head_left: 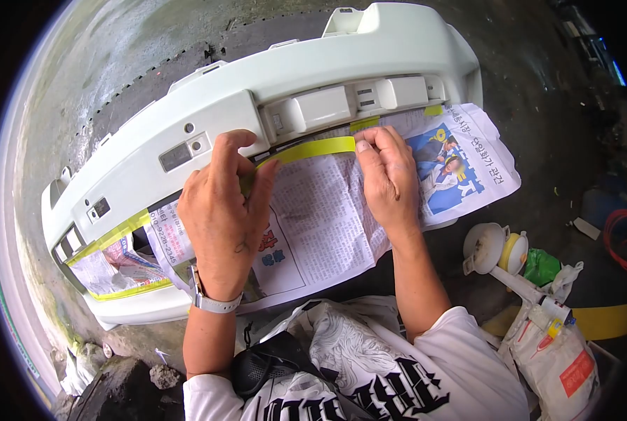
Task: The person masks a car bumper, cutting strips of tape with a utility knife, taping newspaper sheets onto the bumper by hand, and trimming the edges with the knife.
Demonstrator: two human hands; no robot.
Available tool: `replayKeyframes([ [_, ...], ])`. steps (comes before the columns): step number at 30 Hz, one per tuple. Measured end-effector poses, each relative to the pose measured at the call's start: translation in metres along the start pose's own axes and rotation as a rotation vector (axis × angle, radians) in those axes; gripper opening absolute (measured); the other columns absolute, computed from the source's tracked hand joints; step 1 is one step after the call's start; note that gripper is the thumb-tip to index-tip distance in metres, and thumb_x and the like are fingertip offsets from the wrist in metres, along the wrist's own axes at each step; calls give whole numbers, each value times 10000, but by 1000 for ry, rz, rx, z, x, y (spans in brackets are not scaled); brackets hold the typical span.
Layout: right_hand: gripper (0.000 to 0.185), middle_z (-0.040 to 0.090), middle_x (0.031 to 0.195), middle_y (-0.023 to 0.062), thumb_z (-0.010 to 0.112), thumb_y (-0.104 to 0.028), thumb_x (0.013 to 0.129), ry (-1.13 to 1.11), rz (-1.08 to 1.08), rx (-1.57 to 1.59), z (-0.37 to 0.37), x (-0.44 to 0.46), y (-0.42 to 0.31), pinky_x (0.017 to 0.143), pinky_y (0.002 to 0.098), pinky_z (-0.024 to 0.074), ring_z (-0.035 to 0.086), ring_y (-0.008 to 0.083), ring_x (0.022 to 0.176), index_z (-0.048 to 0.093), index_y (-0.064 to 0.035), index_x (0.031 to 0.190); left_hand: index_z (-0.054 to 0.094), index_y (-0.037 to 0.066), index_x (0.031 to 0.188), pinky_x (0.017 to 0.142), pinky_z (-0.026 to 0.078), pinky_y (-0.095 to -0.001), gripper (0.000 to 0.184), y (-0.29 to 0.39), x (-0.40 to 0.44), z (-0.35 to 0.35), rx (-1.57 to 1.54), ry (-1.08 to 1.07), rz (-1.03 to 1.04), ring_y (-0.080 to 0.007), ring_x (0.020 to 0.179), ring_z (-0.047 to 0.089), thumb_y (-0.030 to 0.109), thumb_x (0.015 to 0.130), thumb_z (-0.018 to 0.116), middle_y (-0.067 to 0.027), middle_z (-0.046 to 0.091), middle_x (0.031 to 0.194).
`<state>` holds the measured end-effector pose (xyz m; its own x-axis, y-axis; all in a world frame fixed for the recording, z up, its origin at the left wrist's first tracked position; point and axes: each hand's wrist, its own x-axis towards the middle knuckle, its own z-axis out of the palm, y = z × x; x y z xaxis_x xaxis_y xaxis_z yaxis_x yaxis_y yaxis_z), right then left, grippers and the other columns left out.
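A strip of yellow masking tape (313, 149) stretches in a slight arc between my two hands. My right hand (389, 175) pinches its right end between thumb and fingers. At the other end, my left hand (222, 203) holds the tape between the thumb and the bent fingers, with the index finger raised. Beneath the tape lies a printed newspaper sheet (327, 217), along the recess of a pale car bumper (292, 67). Short pieces of yellow tape fix the sheet's upper edge to the bumper near my right hand. A watch (215, 303) is on my left wrist.
At the bumper's left end, more newspaper (117, 265) covers an opening edged with yellow tape. On the right stand a white strainer-like cup (485, 249), a tape roll (513, 252), a green bag (542, 266) and a white sack (552, 358). A red hose (619, 242) lies beyond.
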<state>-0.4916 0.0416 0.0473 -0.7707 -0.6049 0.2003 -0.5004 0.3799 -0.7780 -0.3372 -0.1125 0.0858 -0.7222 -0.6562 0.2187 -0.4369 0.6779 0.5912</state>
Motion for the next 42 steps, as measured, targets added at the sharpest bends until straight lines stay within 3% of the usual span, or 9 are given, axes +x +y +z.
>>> replayKeyframes([
  [10, 180, 673, 842, 125, 614, -170, 1038, 84, 108, 223, 5, -2, 12, 850, 435, 471, 640, 319, 826, 632, -13, 951, 631, 143, 1149, 630, 454, -354, 352, -3, -1, 4, 19, 35, 32, -194, 613, 610, 186, 876, 849, 9, 624, 688],
  [12, 153, 685, 845, 101, 668, -150, 1012, 64, 49, 27, 2, -2, 4, 847, 437, 489, 644, 284, 806, 637, -16, 946, 631, 143, 1149, 629, 452, -355, 352, -3, -1, 4, 17, 34, 30, -193, 612, 610, 185, 876, 849, 8, 624, 688],
  [16, 148, 692, 853, 81, 731, -135, 977, 45, -8, -46, 8, -4, 11, 802, 410, 512, 645, 242, 778, 646, -16, 960, 634, 138, 1149, 627, 449, -355, 347, -3, -1, 3, 17, 36, 36, -192, 612, 610, 181, 878, 847, 9, 623, 687],
  [18, 148, 668, 828, 52, 748, -115, 982, 76, 110, 175, 11, -4, 18, 752, 345, 511, 615, 175, 742, 643, -12, 970, 636, 135, 1148, 626, 448, -354, 344, -3, -1, 3, 20, 38, 41, -191, 611, 610, 180, 879, 846, 9, 622, 686],
  [22, 144, 623, 820, -1, 682, -111, 1052, 169, 18, 440, 10, 0, 17, 718, 266, 487, 546, 84, 761, 627, -5, 973, 643, 123, 1139, 623, 448, -352, 331, -4, -2, 5, -12, 74, 45, -193, 607, 611, 177, 883, 845, 5, 640, 696],
  [29, 158, 663, 804, 46, 696, -112, 1028, 102, 209, 279, 8, 8, 11, 684, 310, 502, 580, 124, 711, 637, 3, 937, 645, 122, 1133, 621, 444, -347, 322, -2, -1, 6, -11, 91, 44, -198, 598, 611, 177, 883, 841, -7, 663, 705],
  [35, 144, 690, 793, 136, 703, -98, 980, 35, 266, 71, 9, 17, 7, 677, 393, 516, 637, 253, 686, 645, 18, 916, 641, 124, 1129, 615, 424, -355, 298, -2, 0, 8, 51, 101, 98, -199, 582, 598, 146, 888, 815, -5, 633, 683],
  [37, 137, 590, 756, -58, 702, -116, 1023, 36, 204, 52, 11, 15, 12, 624, 240, 439, 497, 36, 687, 672, -11, 941, 641, 123, 1129, 613, 420, -355, 296, -2, 0, 8, 56, 92, 101, -198, 580, 595, 139, 887, 812, -3, 624, 678],
  [42, 131, 593, 761, -56, 701, -114, 1023, 24, 222, 72, 12, 15, 13, 627, 234, 438, 498, 34, 692, 674, -10, 947, 643, 123, 1129, 612, 415, -353, 297, -2, 0, 7, 67, 94, 108, -195, 578, 592, 126, 882, 807, -2, 613, 673],
])
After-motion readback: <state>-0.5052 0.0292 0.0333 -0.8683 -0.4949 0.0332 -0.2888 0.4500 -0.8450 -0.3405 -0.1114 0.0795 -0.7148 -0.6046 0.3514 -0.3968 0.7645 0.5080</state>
